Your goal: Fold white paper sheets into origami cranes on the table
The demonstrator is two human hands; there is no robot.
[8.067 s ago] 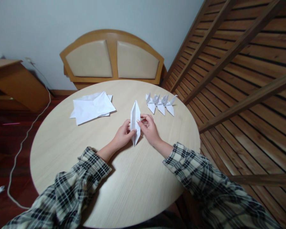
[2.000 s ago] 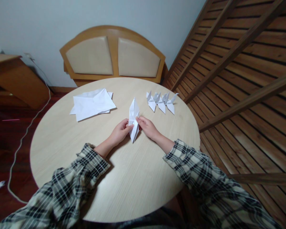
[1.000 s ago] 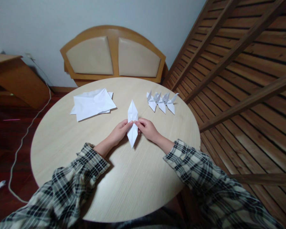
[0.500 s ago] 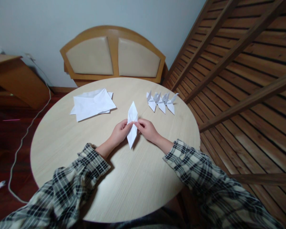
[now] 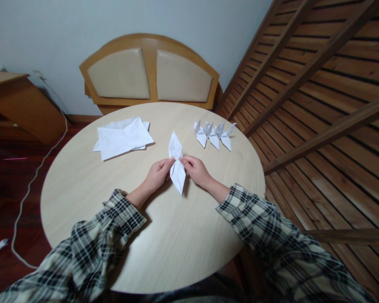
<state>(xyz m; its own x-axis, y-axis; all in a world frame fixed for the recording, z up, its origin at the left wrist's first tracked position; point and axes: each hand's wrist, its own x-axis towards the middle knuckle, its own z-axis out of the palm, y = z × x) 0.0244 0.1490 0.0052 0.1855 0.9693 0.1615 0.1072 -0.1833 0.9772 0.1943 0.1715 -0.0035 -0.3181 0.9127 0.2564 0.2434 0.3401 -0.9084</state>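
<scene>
A piece of folded white paper, shaped like a long narrow diamond, is held over the middle of the table. My left hand pinches its left edge at the waist, thumb on top. From the other side, my right hand grips the right edge in the same way. One point of the paper faces away from me and the other toward me. The fingers beneath the paper are mostly hidden. Beyond my right hand stands a row of several folded paper cranes.
A stack of white paper sheets lies at the table's back left. The round wooden table meets a padded headboard behind it. Wooden slats rise on the right. A white cable runs along the floor at left.
The folded paper has turned slightly, its near point shifting right and its far point left. The thumbs have moved apart, and the near half looks more spread. Both hands keep hold.
</scene>
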